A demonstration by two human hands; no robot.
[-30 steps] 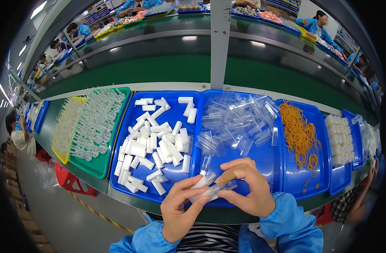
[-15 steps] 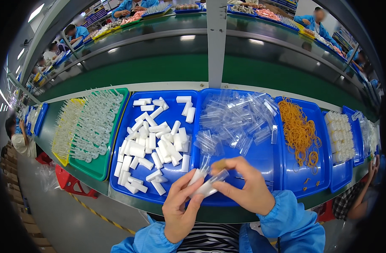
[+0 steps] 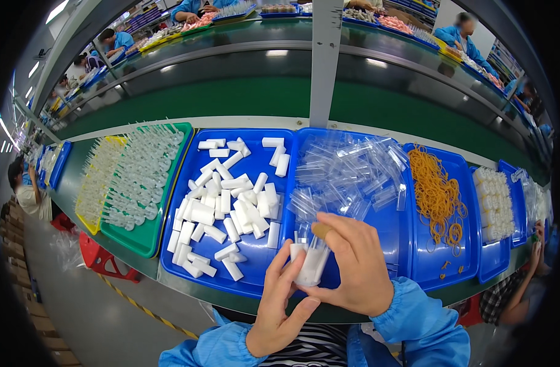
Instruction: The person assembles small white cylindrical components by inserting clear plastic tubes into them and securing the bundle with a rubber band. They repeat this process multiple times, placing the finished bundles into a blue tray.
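I judge this sleeving: my right hand [image 3: 360, 264] pinches clear-sleeved white pieces [image 3: 312, 265], half-spread left hand [image 3: 275, 303] touching them; the next move calls for steadiness.

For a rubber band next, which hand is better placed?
Right, probably: the right hand is nearer the orange rubber bands, though it holds a clear plastic sleeve; the left hand is farther off.

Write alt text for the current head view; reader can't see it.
The person's right hand holds white pieces in clear plastic, left hand touching them, over a blue tray of clear sleeves. To the left lie another blue tray of white blocks and a green tray of stemmed translucent pieces; to the right, a third blue tray of orange rubber bands.
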